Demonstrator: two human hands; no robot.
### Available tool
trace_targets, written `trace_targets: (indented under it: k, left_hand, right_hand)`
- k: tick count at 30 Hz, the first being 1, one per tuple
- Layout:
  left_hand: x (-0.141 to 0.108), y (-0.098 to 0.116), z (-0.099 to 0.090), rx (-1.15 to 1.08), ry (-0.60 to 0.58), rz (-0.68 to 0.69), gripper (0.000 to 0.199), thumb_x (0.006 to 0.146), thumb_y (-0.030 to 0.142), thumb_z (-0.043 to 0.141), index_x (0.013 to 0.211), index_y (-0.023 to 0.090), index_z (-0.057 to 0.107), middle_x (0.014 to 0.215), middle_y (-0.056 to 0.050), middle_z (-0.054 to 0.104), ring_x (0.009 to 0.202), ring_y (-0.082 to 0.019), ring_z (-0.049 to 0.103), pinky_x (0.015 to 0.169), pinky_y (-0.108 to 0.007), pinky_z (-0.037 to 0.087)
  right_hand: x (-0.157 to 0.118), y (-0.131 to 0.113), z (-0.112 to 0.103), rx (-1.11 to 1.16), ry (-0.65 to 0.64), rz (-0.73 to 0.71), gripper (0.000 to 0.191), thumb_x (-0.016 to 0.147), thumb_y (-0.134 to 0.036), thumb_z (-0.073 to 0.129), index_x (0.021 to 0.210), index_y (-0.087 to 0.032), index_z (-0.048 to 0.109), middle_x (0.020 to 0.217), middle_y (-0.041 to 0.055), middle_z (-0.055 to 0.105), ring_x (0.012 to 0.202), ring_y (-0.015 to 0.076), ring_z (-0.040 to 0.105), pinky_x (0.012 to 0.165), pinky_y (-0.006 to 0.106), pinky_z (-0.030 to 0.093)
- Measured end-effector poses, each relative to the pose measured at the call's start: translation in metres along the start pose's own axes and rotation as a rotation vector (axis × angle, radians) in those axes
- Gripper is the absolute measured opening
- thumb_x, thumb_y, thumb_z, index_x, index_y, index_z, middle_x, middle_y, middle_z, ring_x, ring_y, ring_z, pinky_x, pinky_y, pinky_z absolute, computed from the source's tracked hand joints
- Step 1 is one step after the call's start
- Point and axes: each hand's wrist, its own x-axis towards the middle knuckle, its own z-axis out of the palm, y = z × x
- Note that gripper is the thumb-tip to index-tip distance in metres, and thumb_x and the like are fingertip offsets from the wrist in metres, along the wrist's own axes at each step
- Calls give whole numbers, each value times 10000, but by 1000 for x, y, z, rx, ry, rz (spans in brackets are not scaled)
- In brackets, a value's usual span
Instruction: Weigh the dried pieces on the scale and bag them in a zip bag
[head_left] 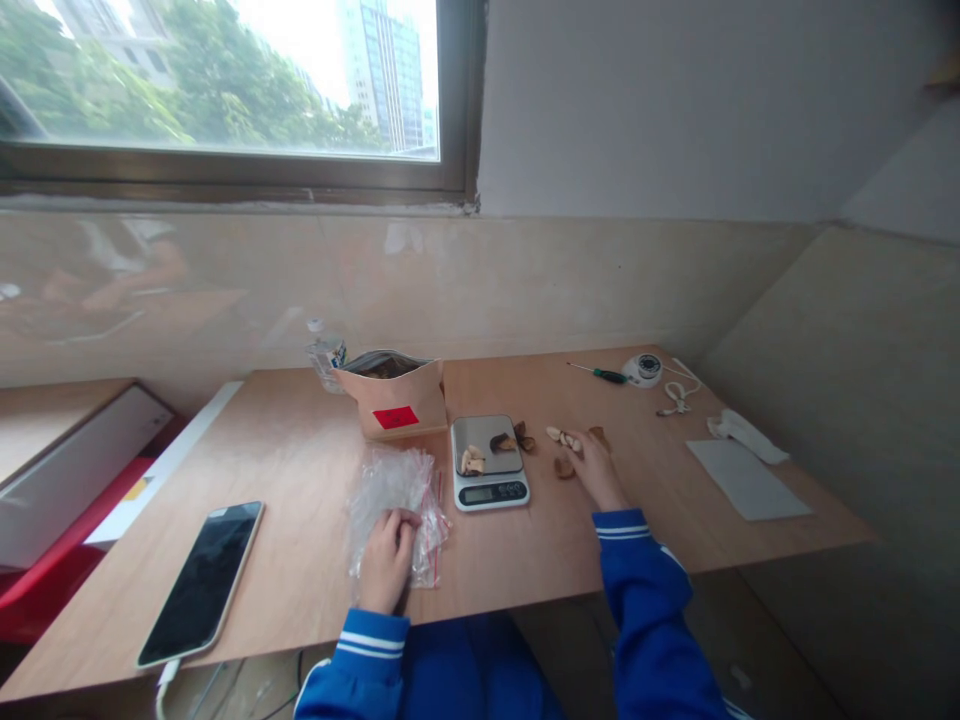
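Head view: a few pale dried pieces [556, 434] lie right of the middle of the tabletop [540, 560], and the right hand [591, 468] reaches in over them. Its fingertips are at the pieces and bent close to one another; whether they are clamped on one is too small to tell. Brown pieces [564, 467] lie just beside that hand.

Left of it, around the middle of the tabletop, stands a digital scale [484, 430] with its display facing the near edge. Its plate carries pale chunks [472, 460] at the near left corner and a dark brown piece [502, 442] toward the right; another dark piece [523, 437] sits at the plate's right edge (whether on it or beside it, I cannot tell).

Nearer the near edge, the left hand [387, 560] rests with curled fingers on clear plastic bags [386, 480]; I cannot tell whether it grips them. Behind the bags is an open paper pouch [421, 400], with a bottle [327, 363] by the far edge.

A phone [202, 585] lies toward the near left corner. Near the far right corner are a screwdriver [607, 376], a white dome camera [643, 370] and, along the right edge, a pale sheet [746, 485].
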Motion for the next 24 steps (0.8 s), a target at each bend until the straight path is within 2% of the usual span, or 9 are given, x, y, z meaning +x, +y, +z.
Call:
trace_targets:
  k: [2, 6, 8, 10, 12, 14, 18, 20, 24]
  left_hand:
    - [0, 0, 0, -2, 0, -2, 241, 841, 270, 354, 758, 204, 570, 822, -51, 592, 822, -207, 584, 761, -345, 452]
    - [-1, 0, 0, -4, 4, -4, 235, 843, 266, 358, 757, 203, 568, 821, -47, 590, 820, -203, 581, 762, -343, 452]
    - [-1, 0, 0, -9, 3, -1, 233, 846, 259, 359, 761, 201, 568, 824, -48, 588, 824, -200, 578, 769, -344, 451]
    - [-2, 0, 0, -14, 3, 2, 234, 849, 254, 358, 760, 200, 568, 821, -49, 586, 825, -200, 577, 770, -345, 451]
    - [-2, -1, 0, -18, -1, 4, 238, 852, 255, 355, 760, 201, 568, 818, -50, 584, 827, -203, 578, 772, -349, 450]
    - [-2, -1, 1, -20, -5, 2, 243, 855, 257, 348, 763, 202, 567, 817, -51, 580, 831, -207, 580, 779, -354, 448]
    - [-1, -1, 1, -19, -9, 0, 240, 851, 260, 350, 767, 198, 566, 824, -53, 576, 835, -211, 580, 784, -358, 444]
    - [-1, 0, 1, -15, -7, 0, 238, 849, 264, 356, 762, 199, 568, 823, -52, 579, 833, -211, 581, 777, -353, 445]
    - [-1, 1, 0, 1, 3, 0, 238, 845, 262, 359, 755, 203, 571, 813, -44, 583, 818, -203, 586, 755, -336, 447]
  right_hand:
    - [12, -30, 2, 84, 0, -33, 286, 831, -324, 493, 1050, -173, 598, 1013, 115, 639, 928, 241, 593, 813, 381, 467]
    - [38, -95, 26, 276, -185, -164, 321, 835, -334, 531, 1133, -217, 562, 1131, 69, 619, 1017, 195, 573, 865, 326, 453]
    - [44, -114, 41, 268, -257, -195, 312, 832, -327, 547, 1118, -207, 577, 1114, 71, 630, 1018, 200, 569, 881, 341, 439]
    - [44, -121, 50, 218, -279, -212, 302, 837, -330, 545, 1109, -207, 591, 1114, 75, 630, 1032, 218, 556, 903, 378, 415]
    - [38, -117, 51, 170, -234, -219, 289, 857, -333, 512, 1110, -221, 596, 1150, 76, 610, 1063, 233, 533, 923, 410, 388]
    - [28, -104, 45, 149, -132, -199, 274, 882, -319, 456, 1095, -229, 603, 1164, 79, 592, 1072, 233, 519, 925, 415, 379]
    - [-2, -66, 28, 87, 83, -100, 283, 894, -249, 365, 985, -209, 630, 992, 87, 599, 973, 228, 534, 882, 406, 396]
    - [-20, -46, 25, 10, 126, -64, 277, 877, -222, 363, 947, -203, 630, 975, 94, 581, 964, 240, 519, 868, 423, 395]
    - [-49, -17, 30, -129, 144, -14, 262, 866, -223, 371, 949, -185, 616, 1061, 126, 551, 955, 263, 482, 841, 451, 394]
